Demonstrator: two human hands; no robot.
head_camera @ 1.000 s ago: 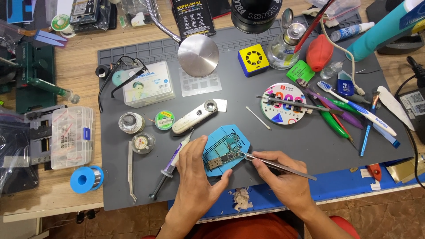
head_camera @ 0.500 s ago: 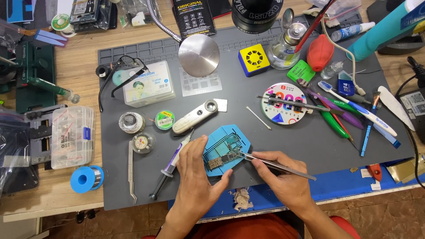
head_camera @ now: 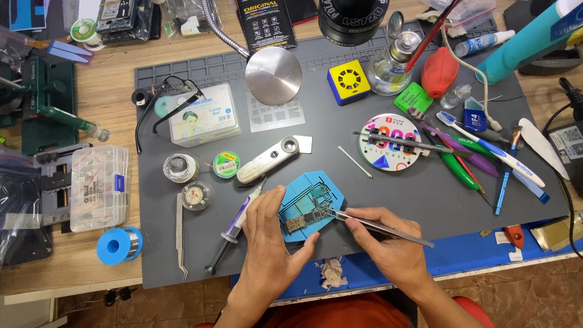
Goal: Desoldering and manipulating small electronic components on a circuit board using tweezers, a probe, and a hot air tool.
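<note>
Left hand (head_camera: 270, 243) is steadying the blue holder (head_camera: 310, 206), fingers flat. Right hand (head_camera: 388, 243) is pinching tweezers (head_camera: 376, 223), tips probing the bare circuit board (head_camera: 306, 209); rework looks mid-way, board unassembled.

Both forearms come up from the bottom edge and angle inward, so the two hands meet near the middle. The left hand (head_camera: 270, 240) lies palm down, back to the camera, fingers stretched forward and close together, the thumb spread out to the right with its tip pointing toward the other hand. The right hand (head_camera: 388, 243) sits just beside it, knuckles up, wrist bent slightly left. Its fingers curl in, thumb and forefinger pinched together in a pen-like grip, the remaining fingers tucked beneath. The two hands are near each other but apart.
</note>
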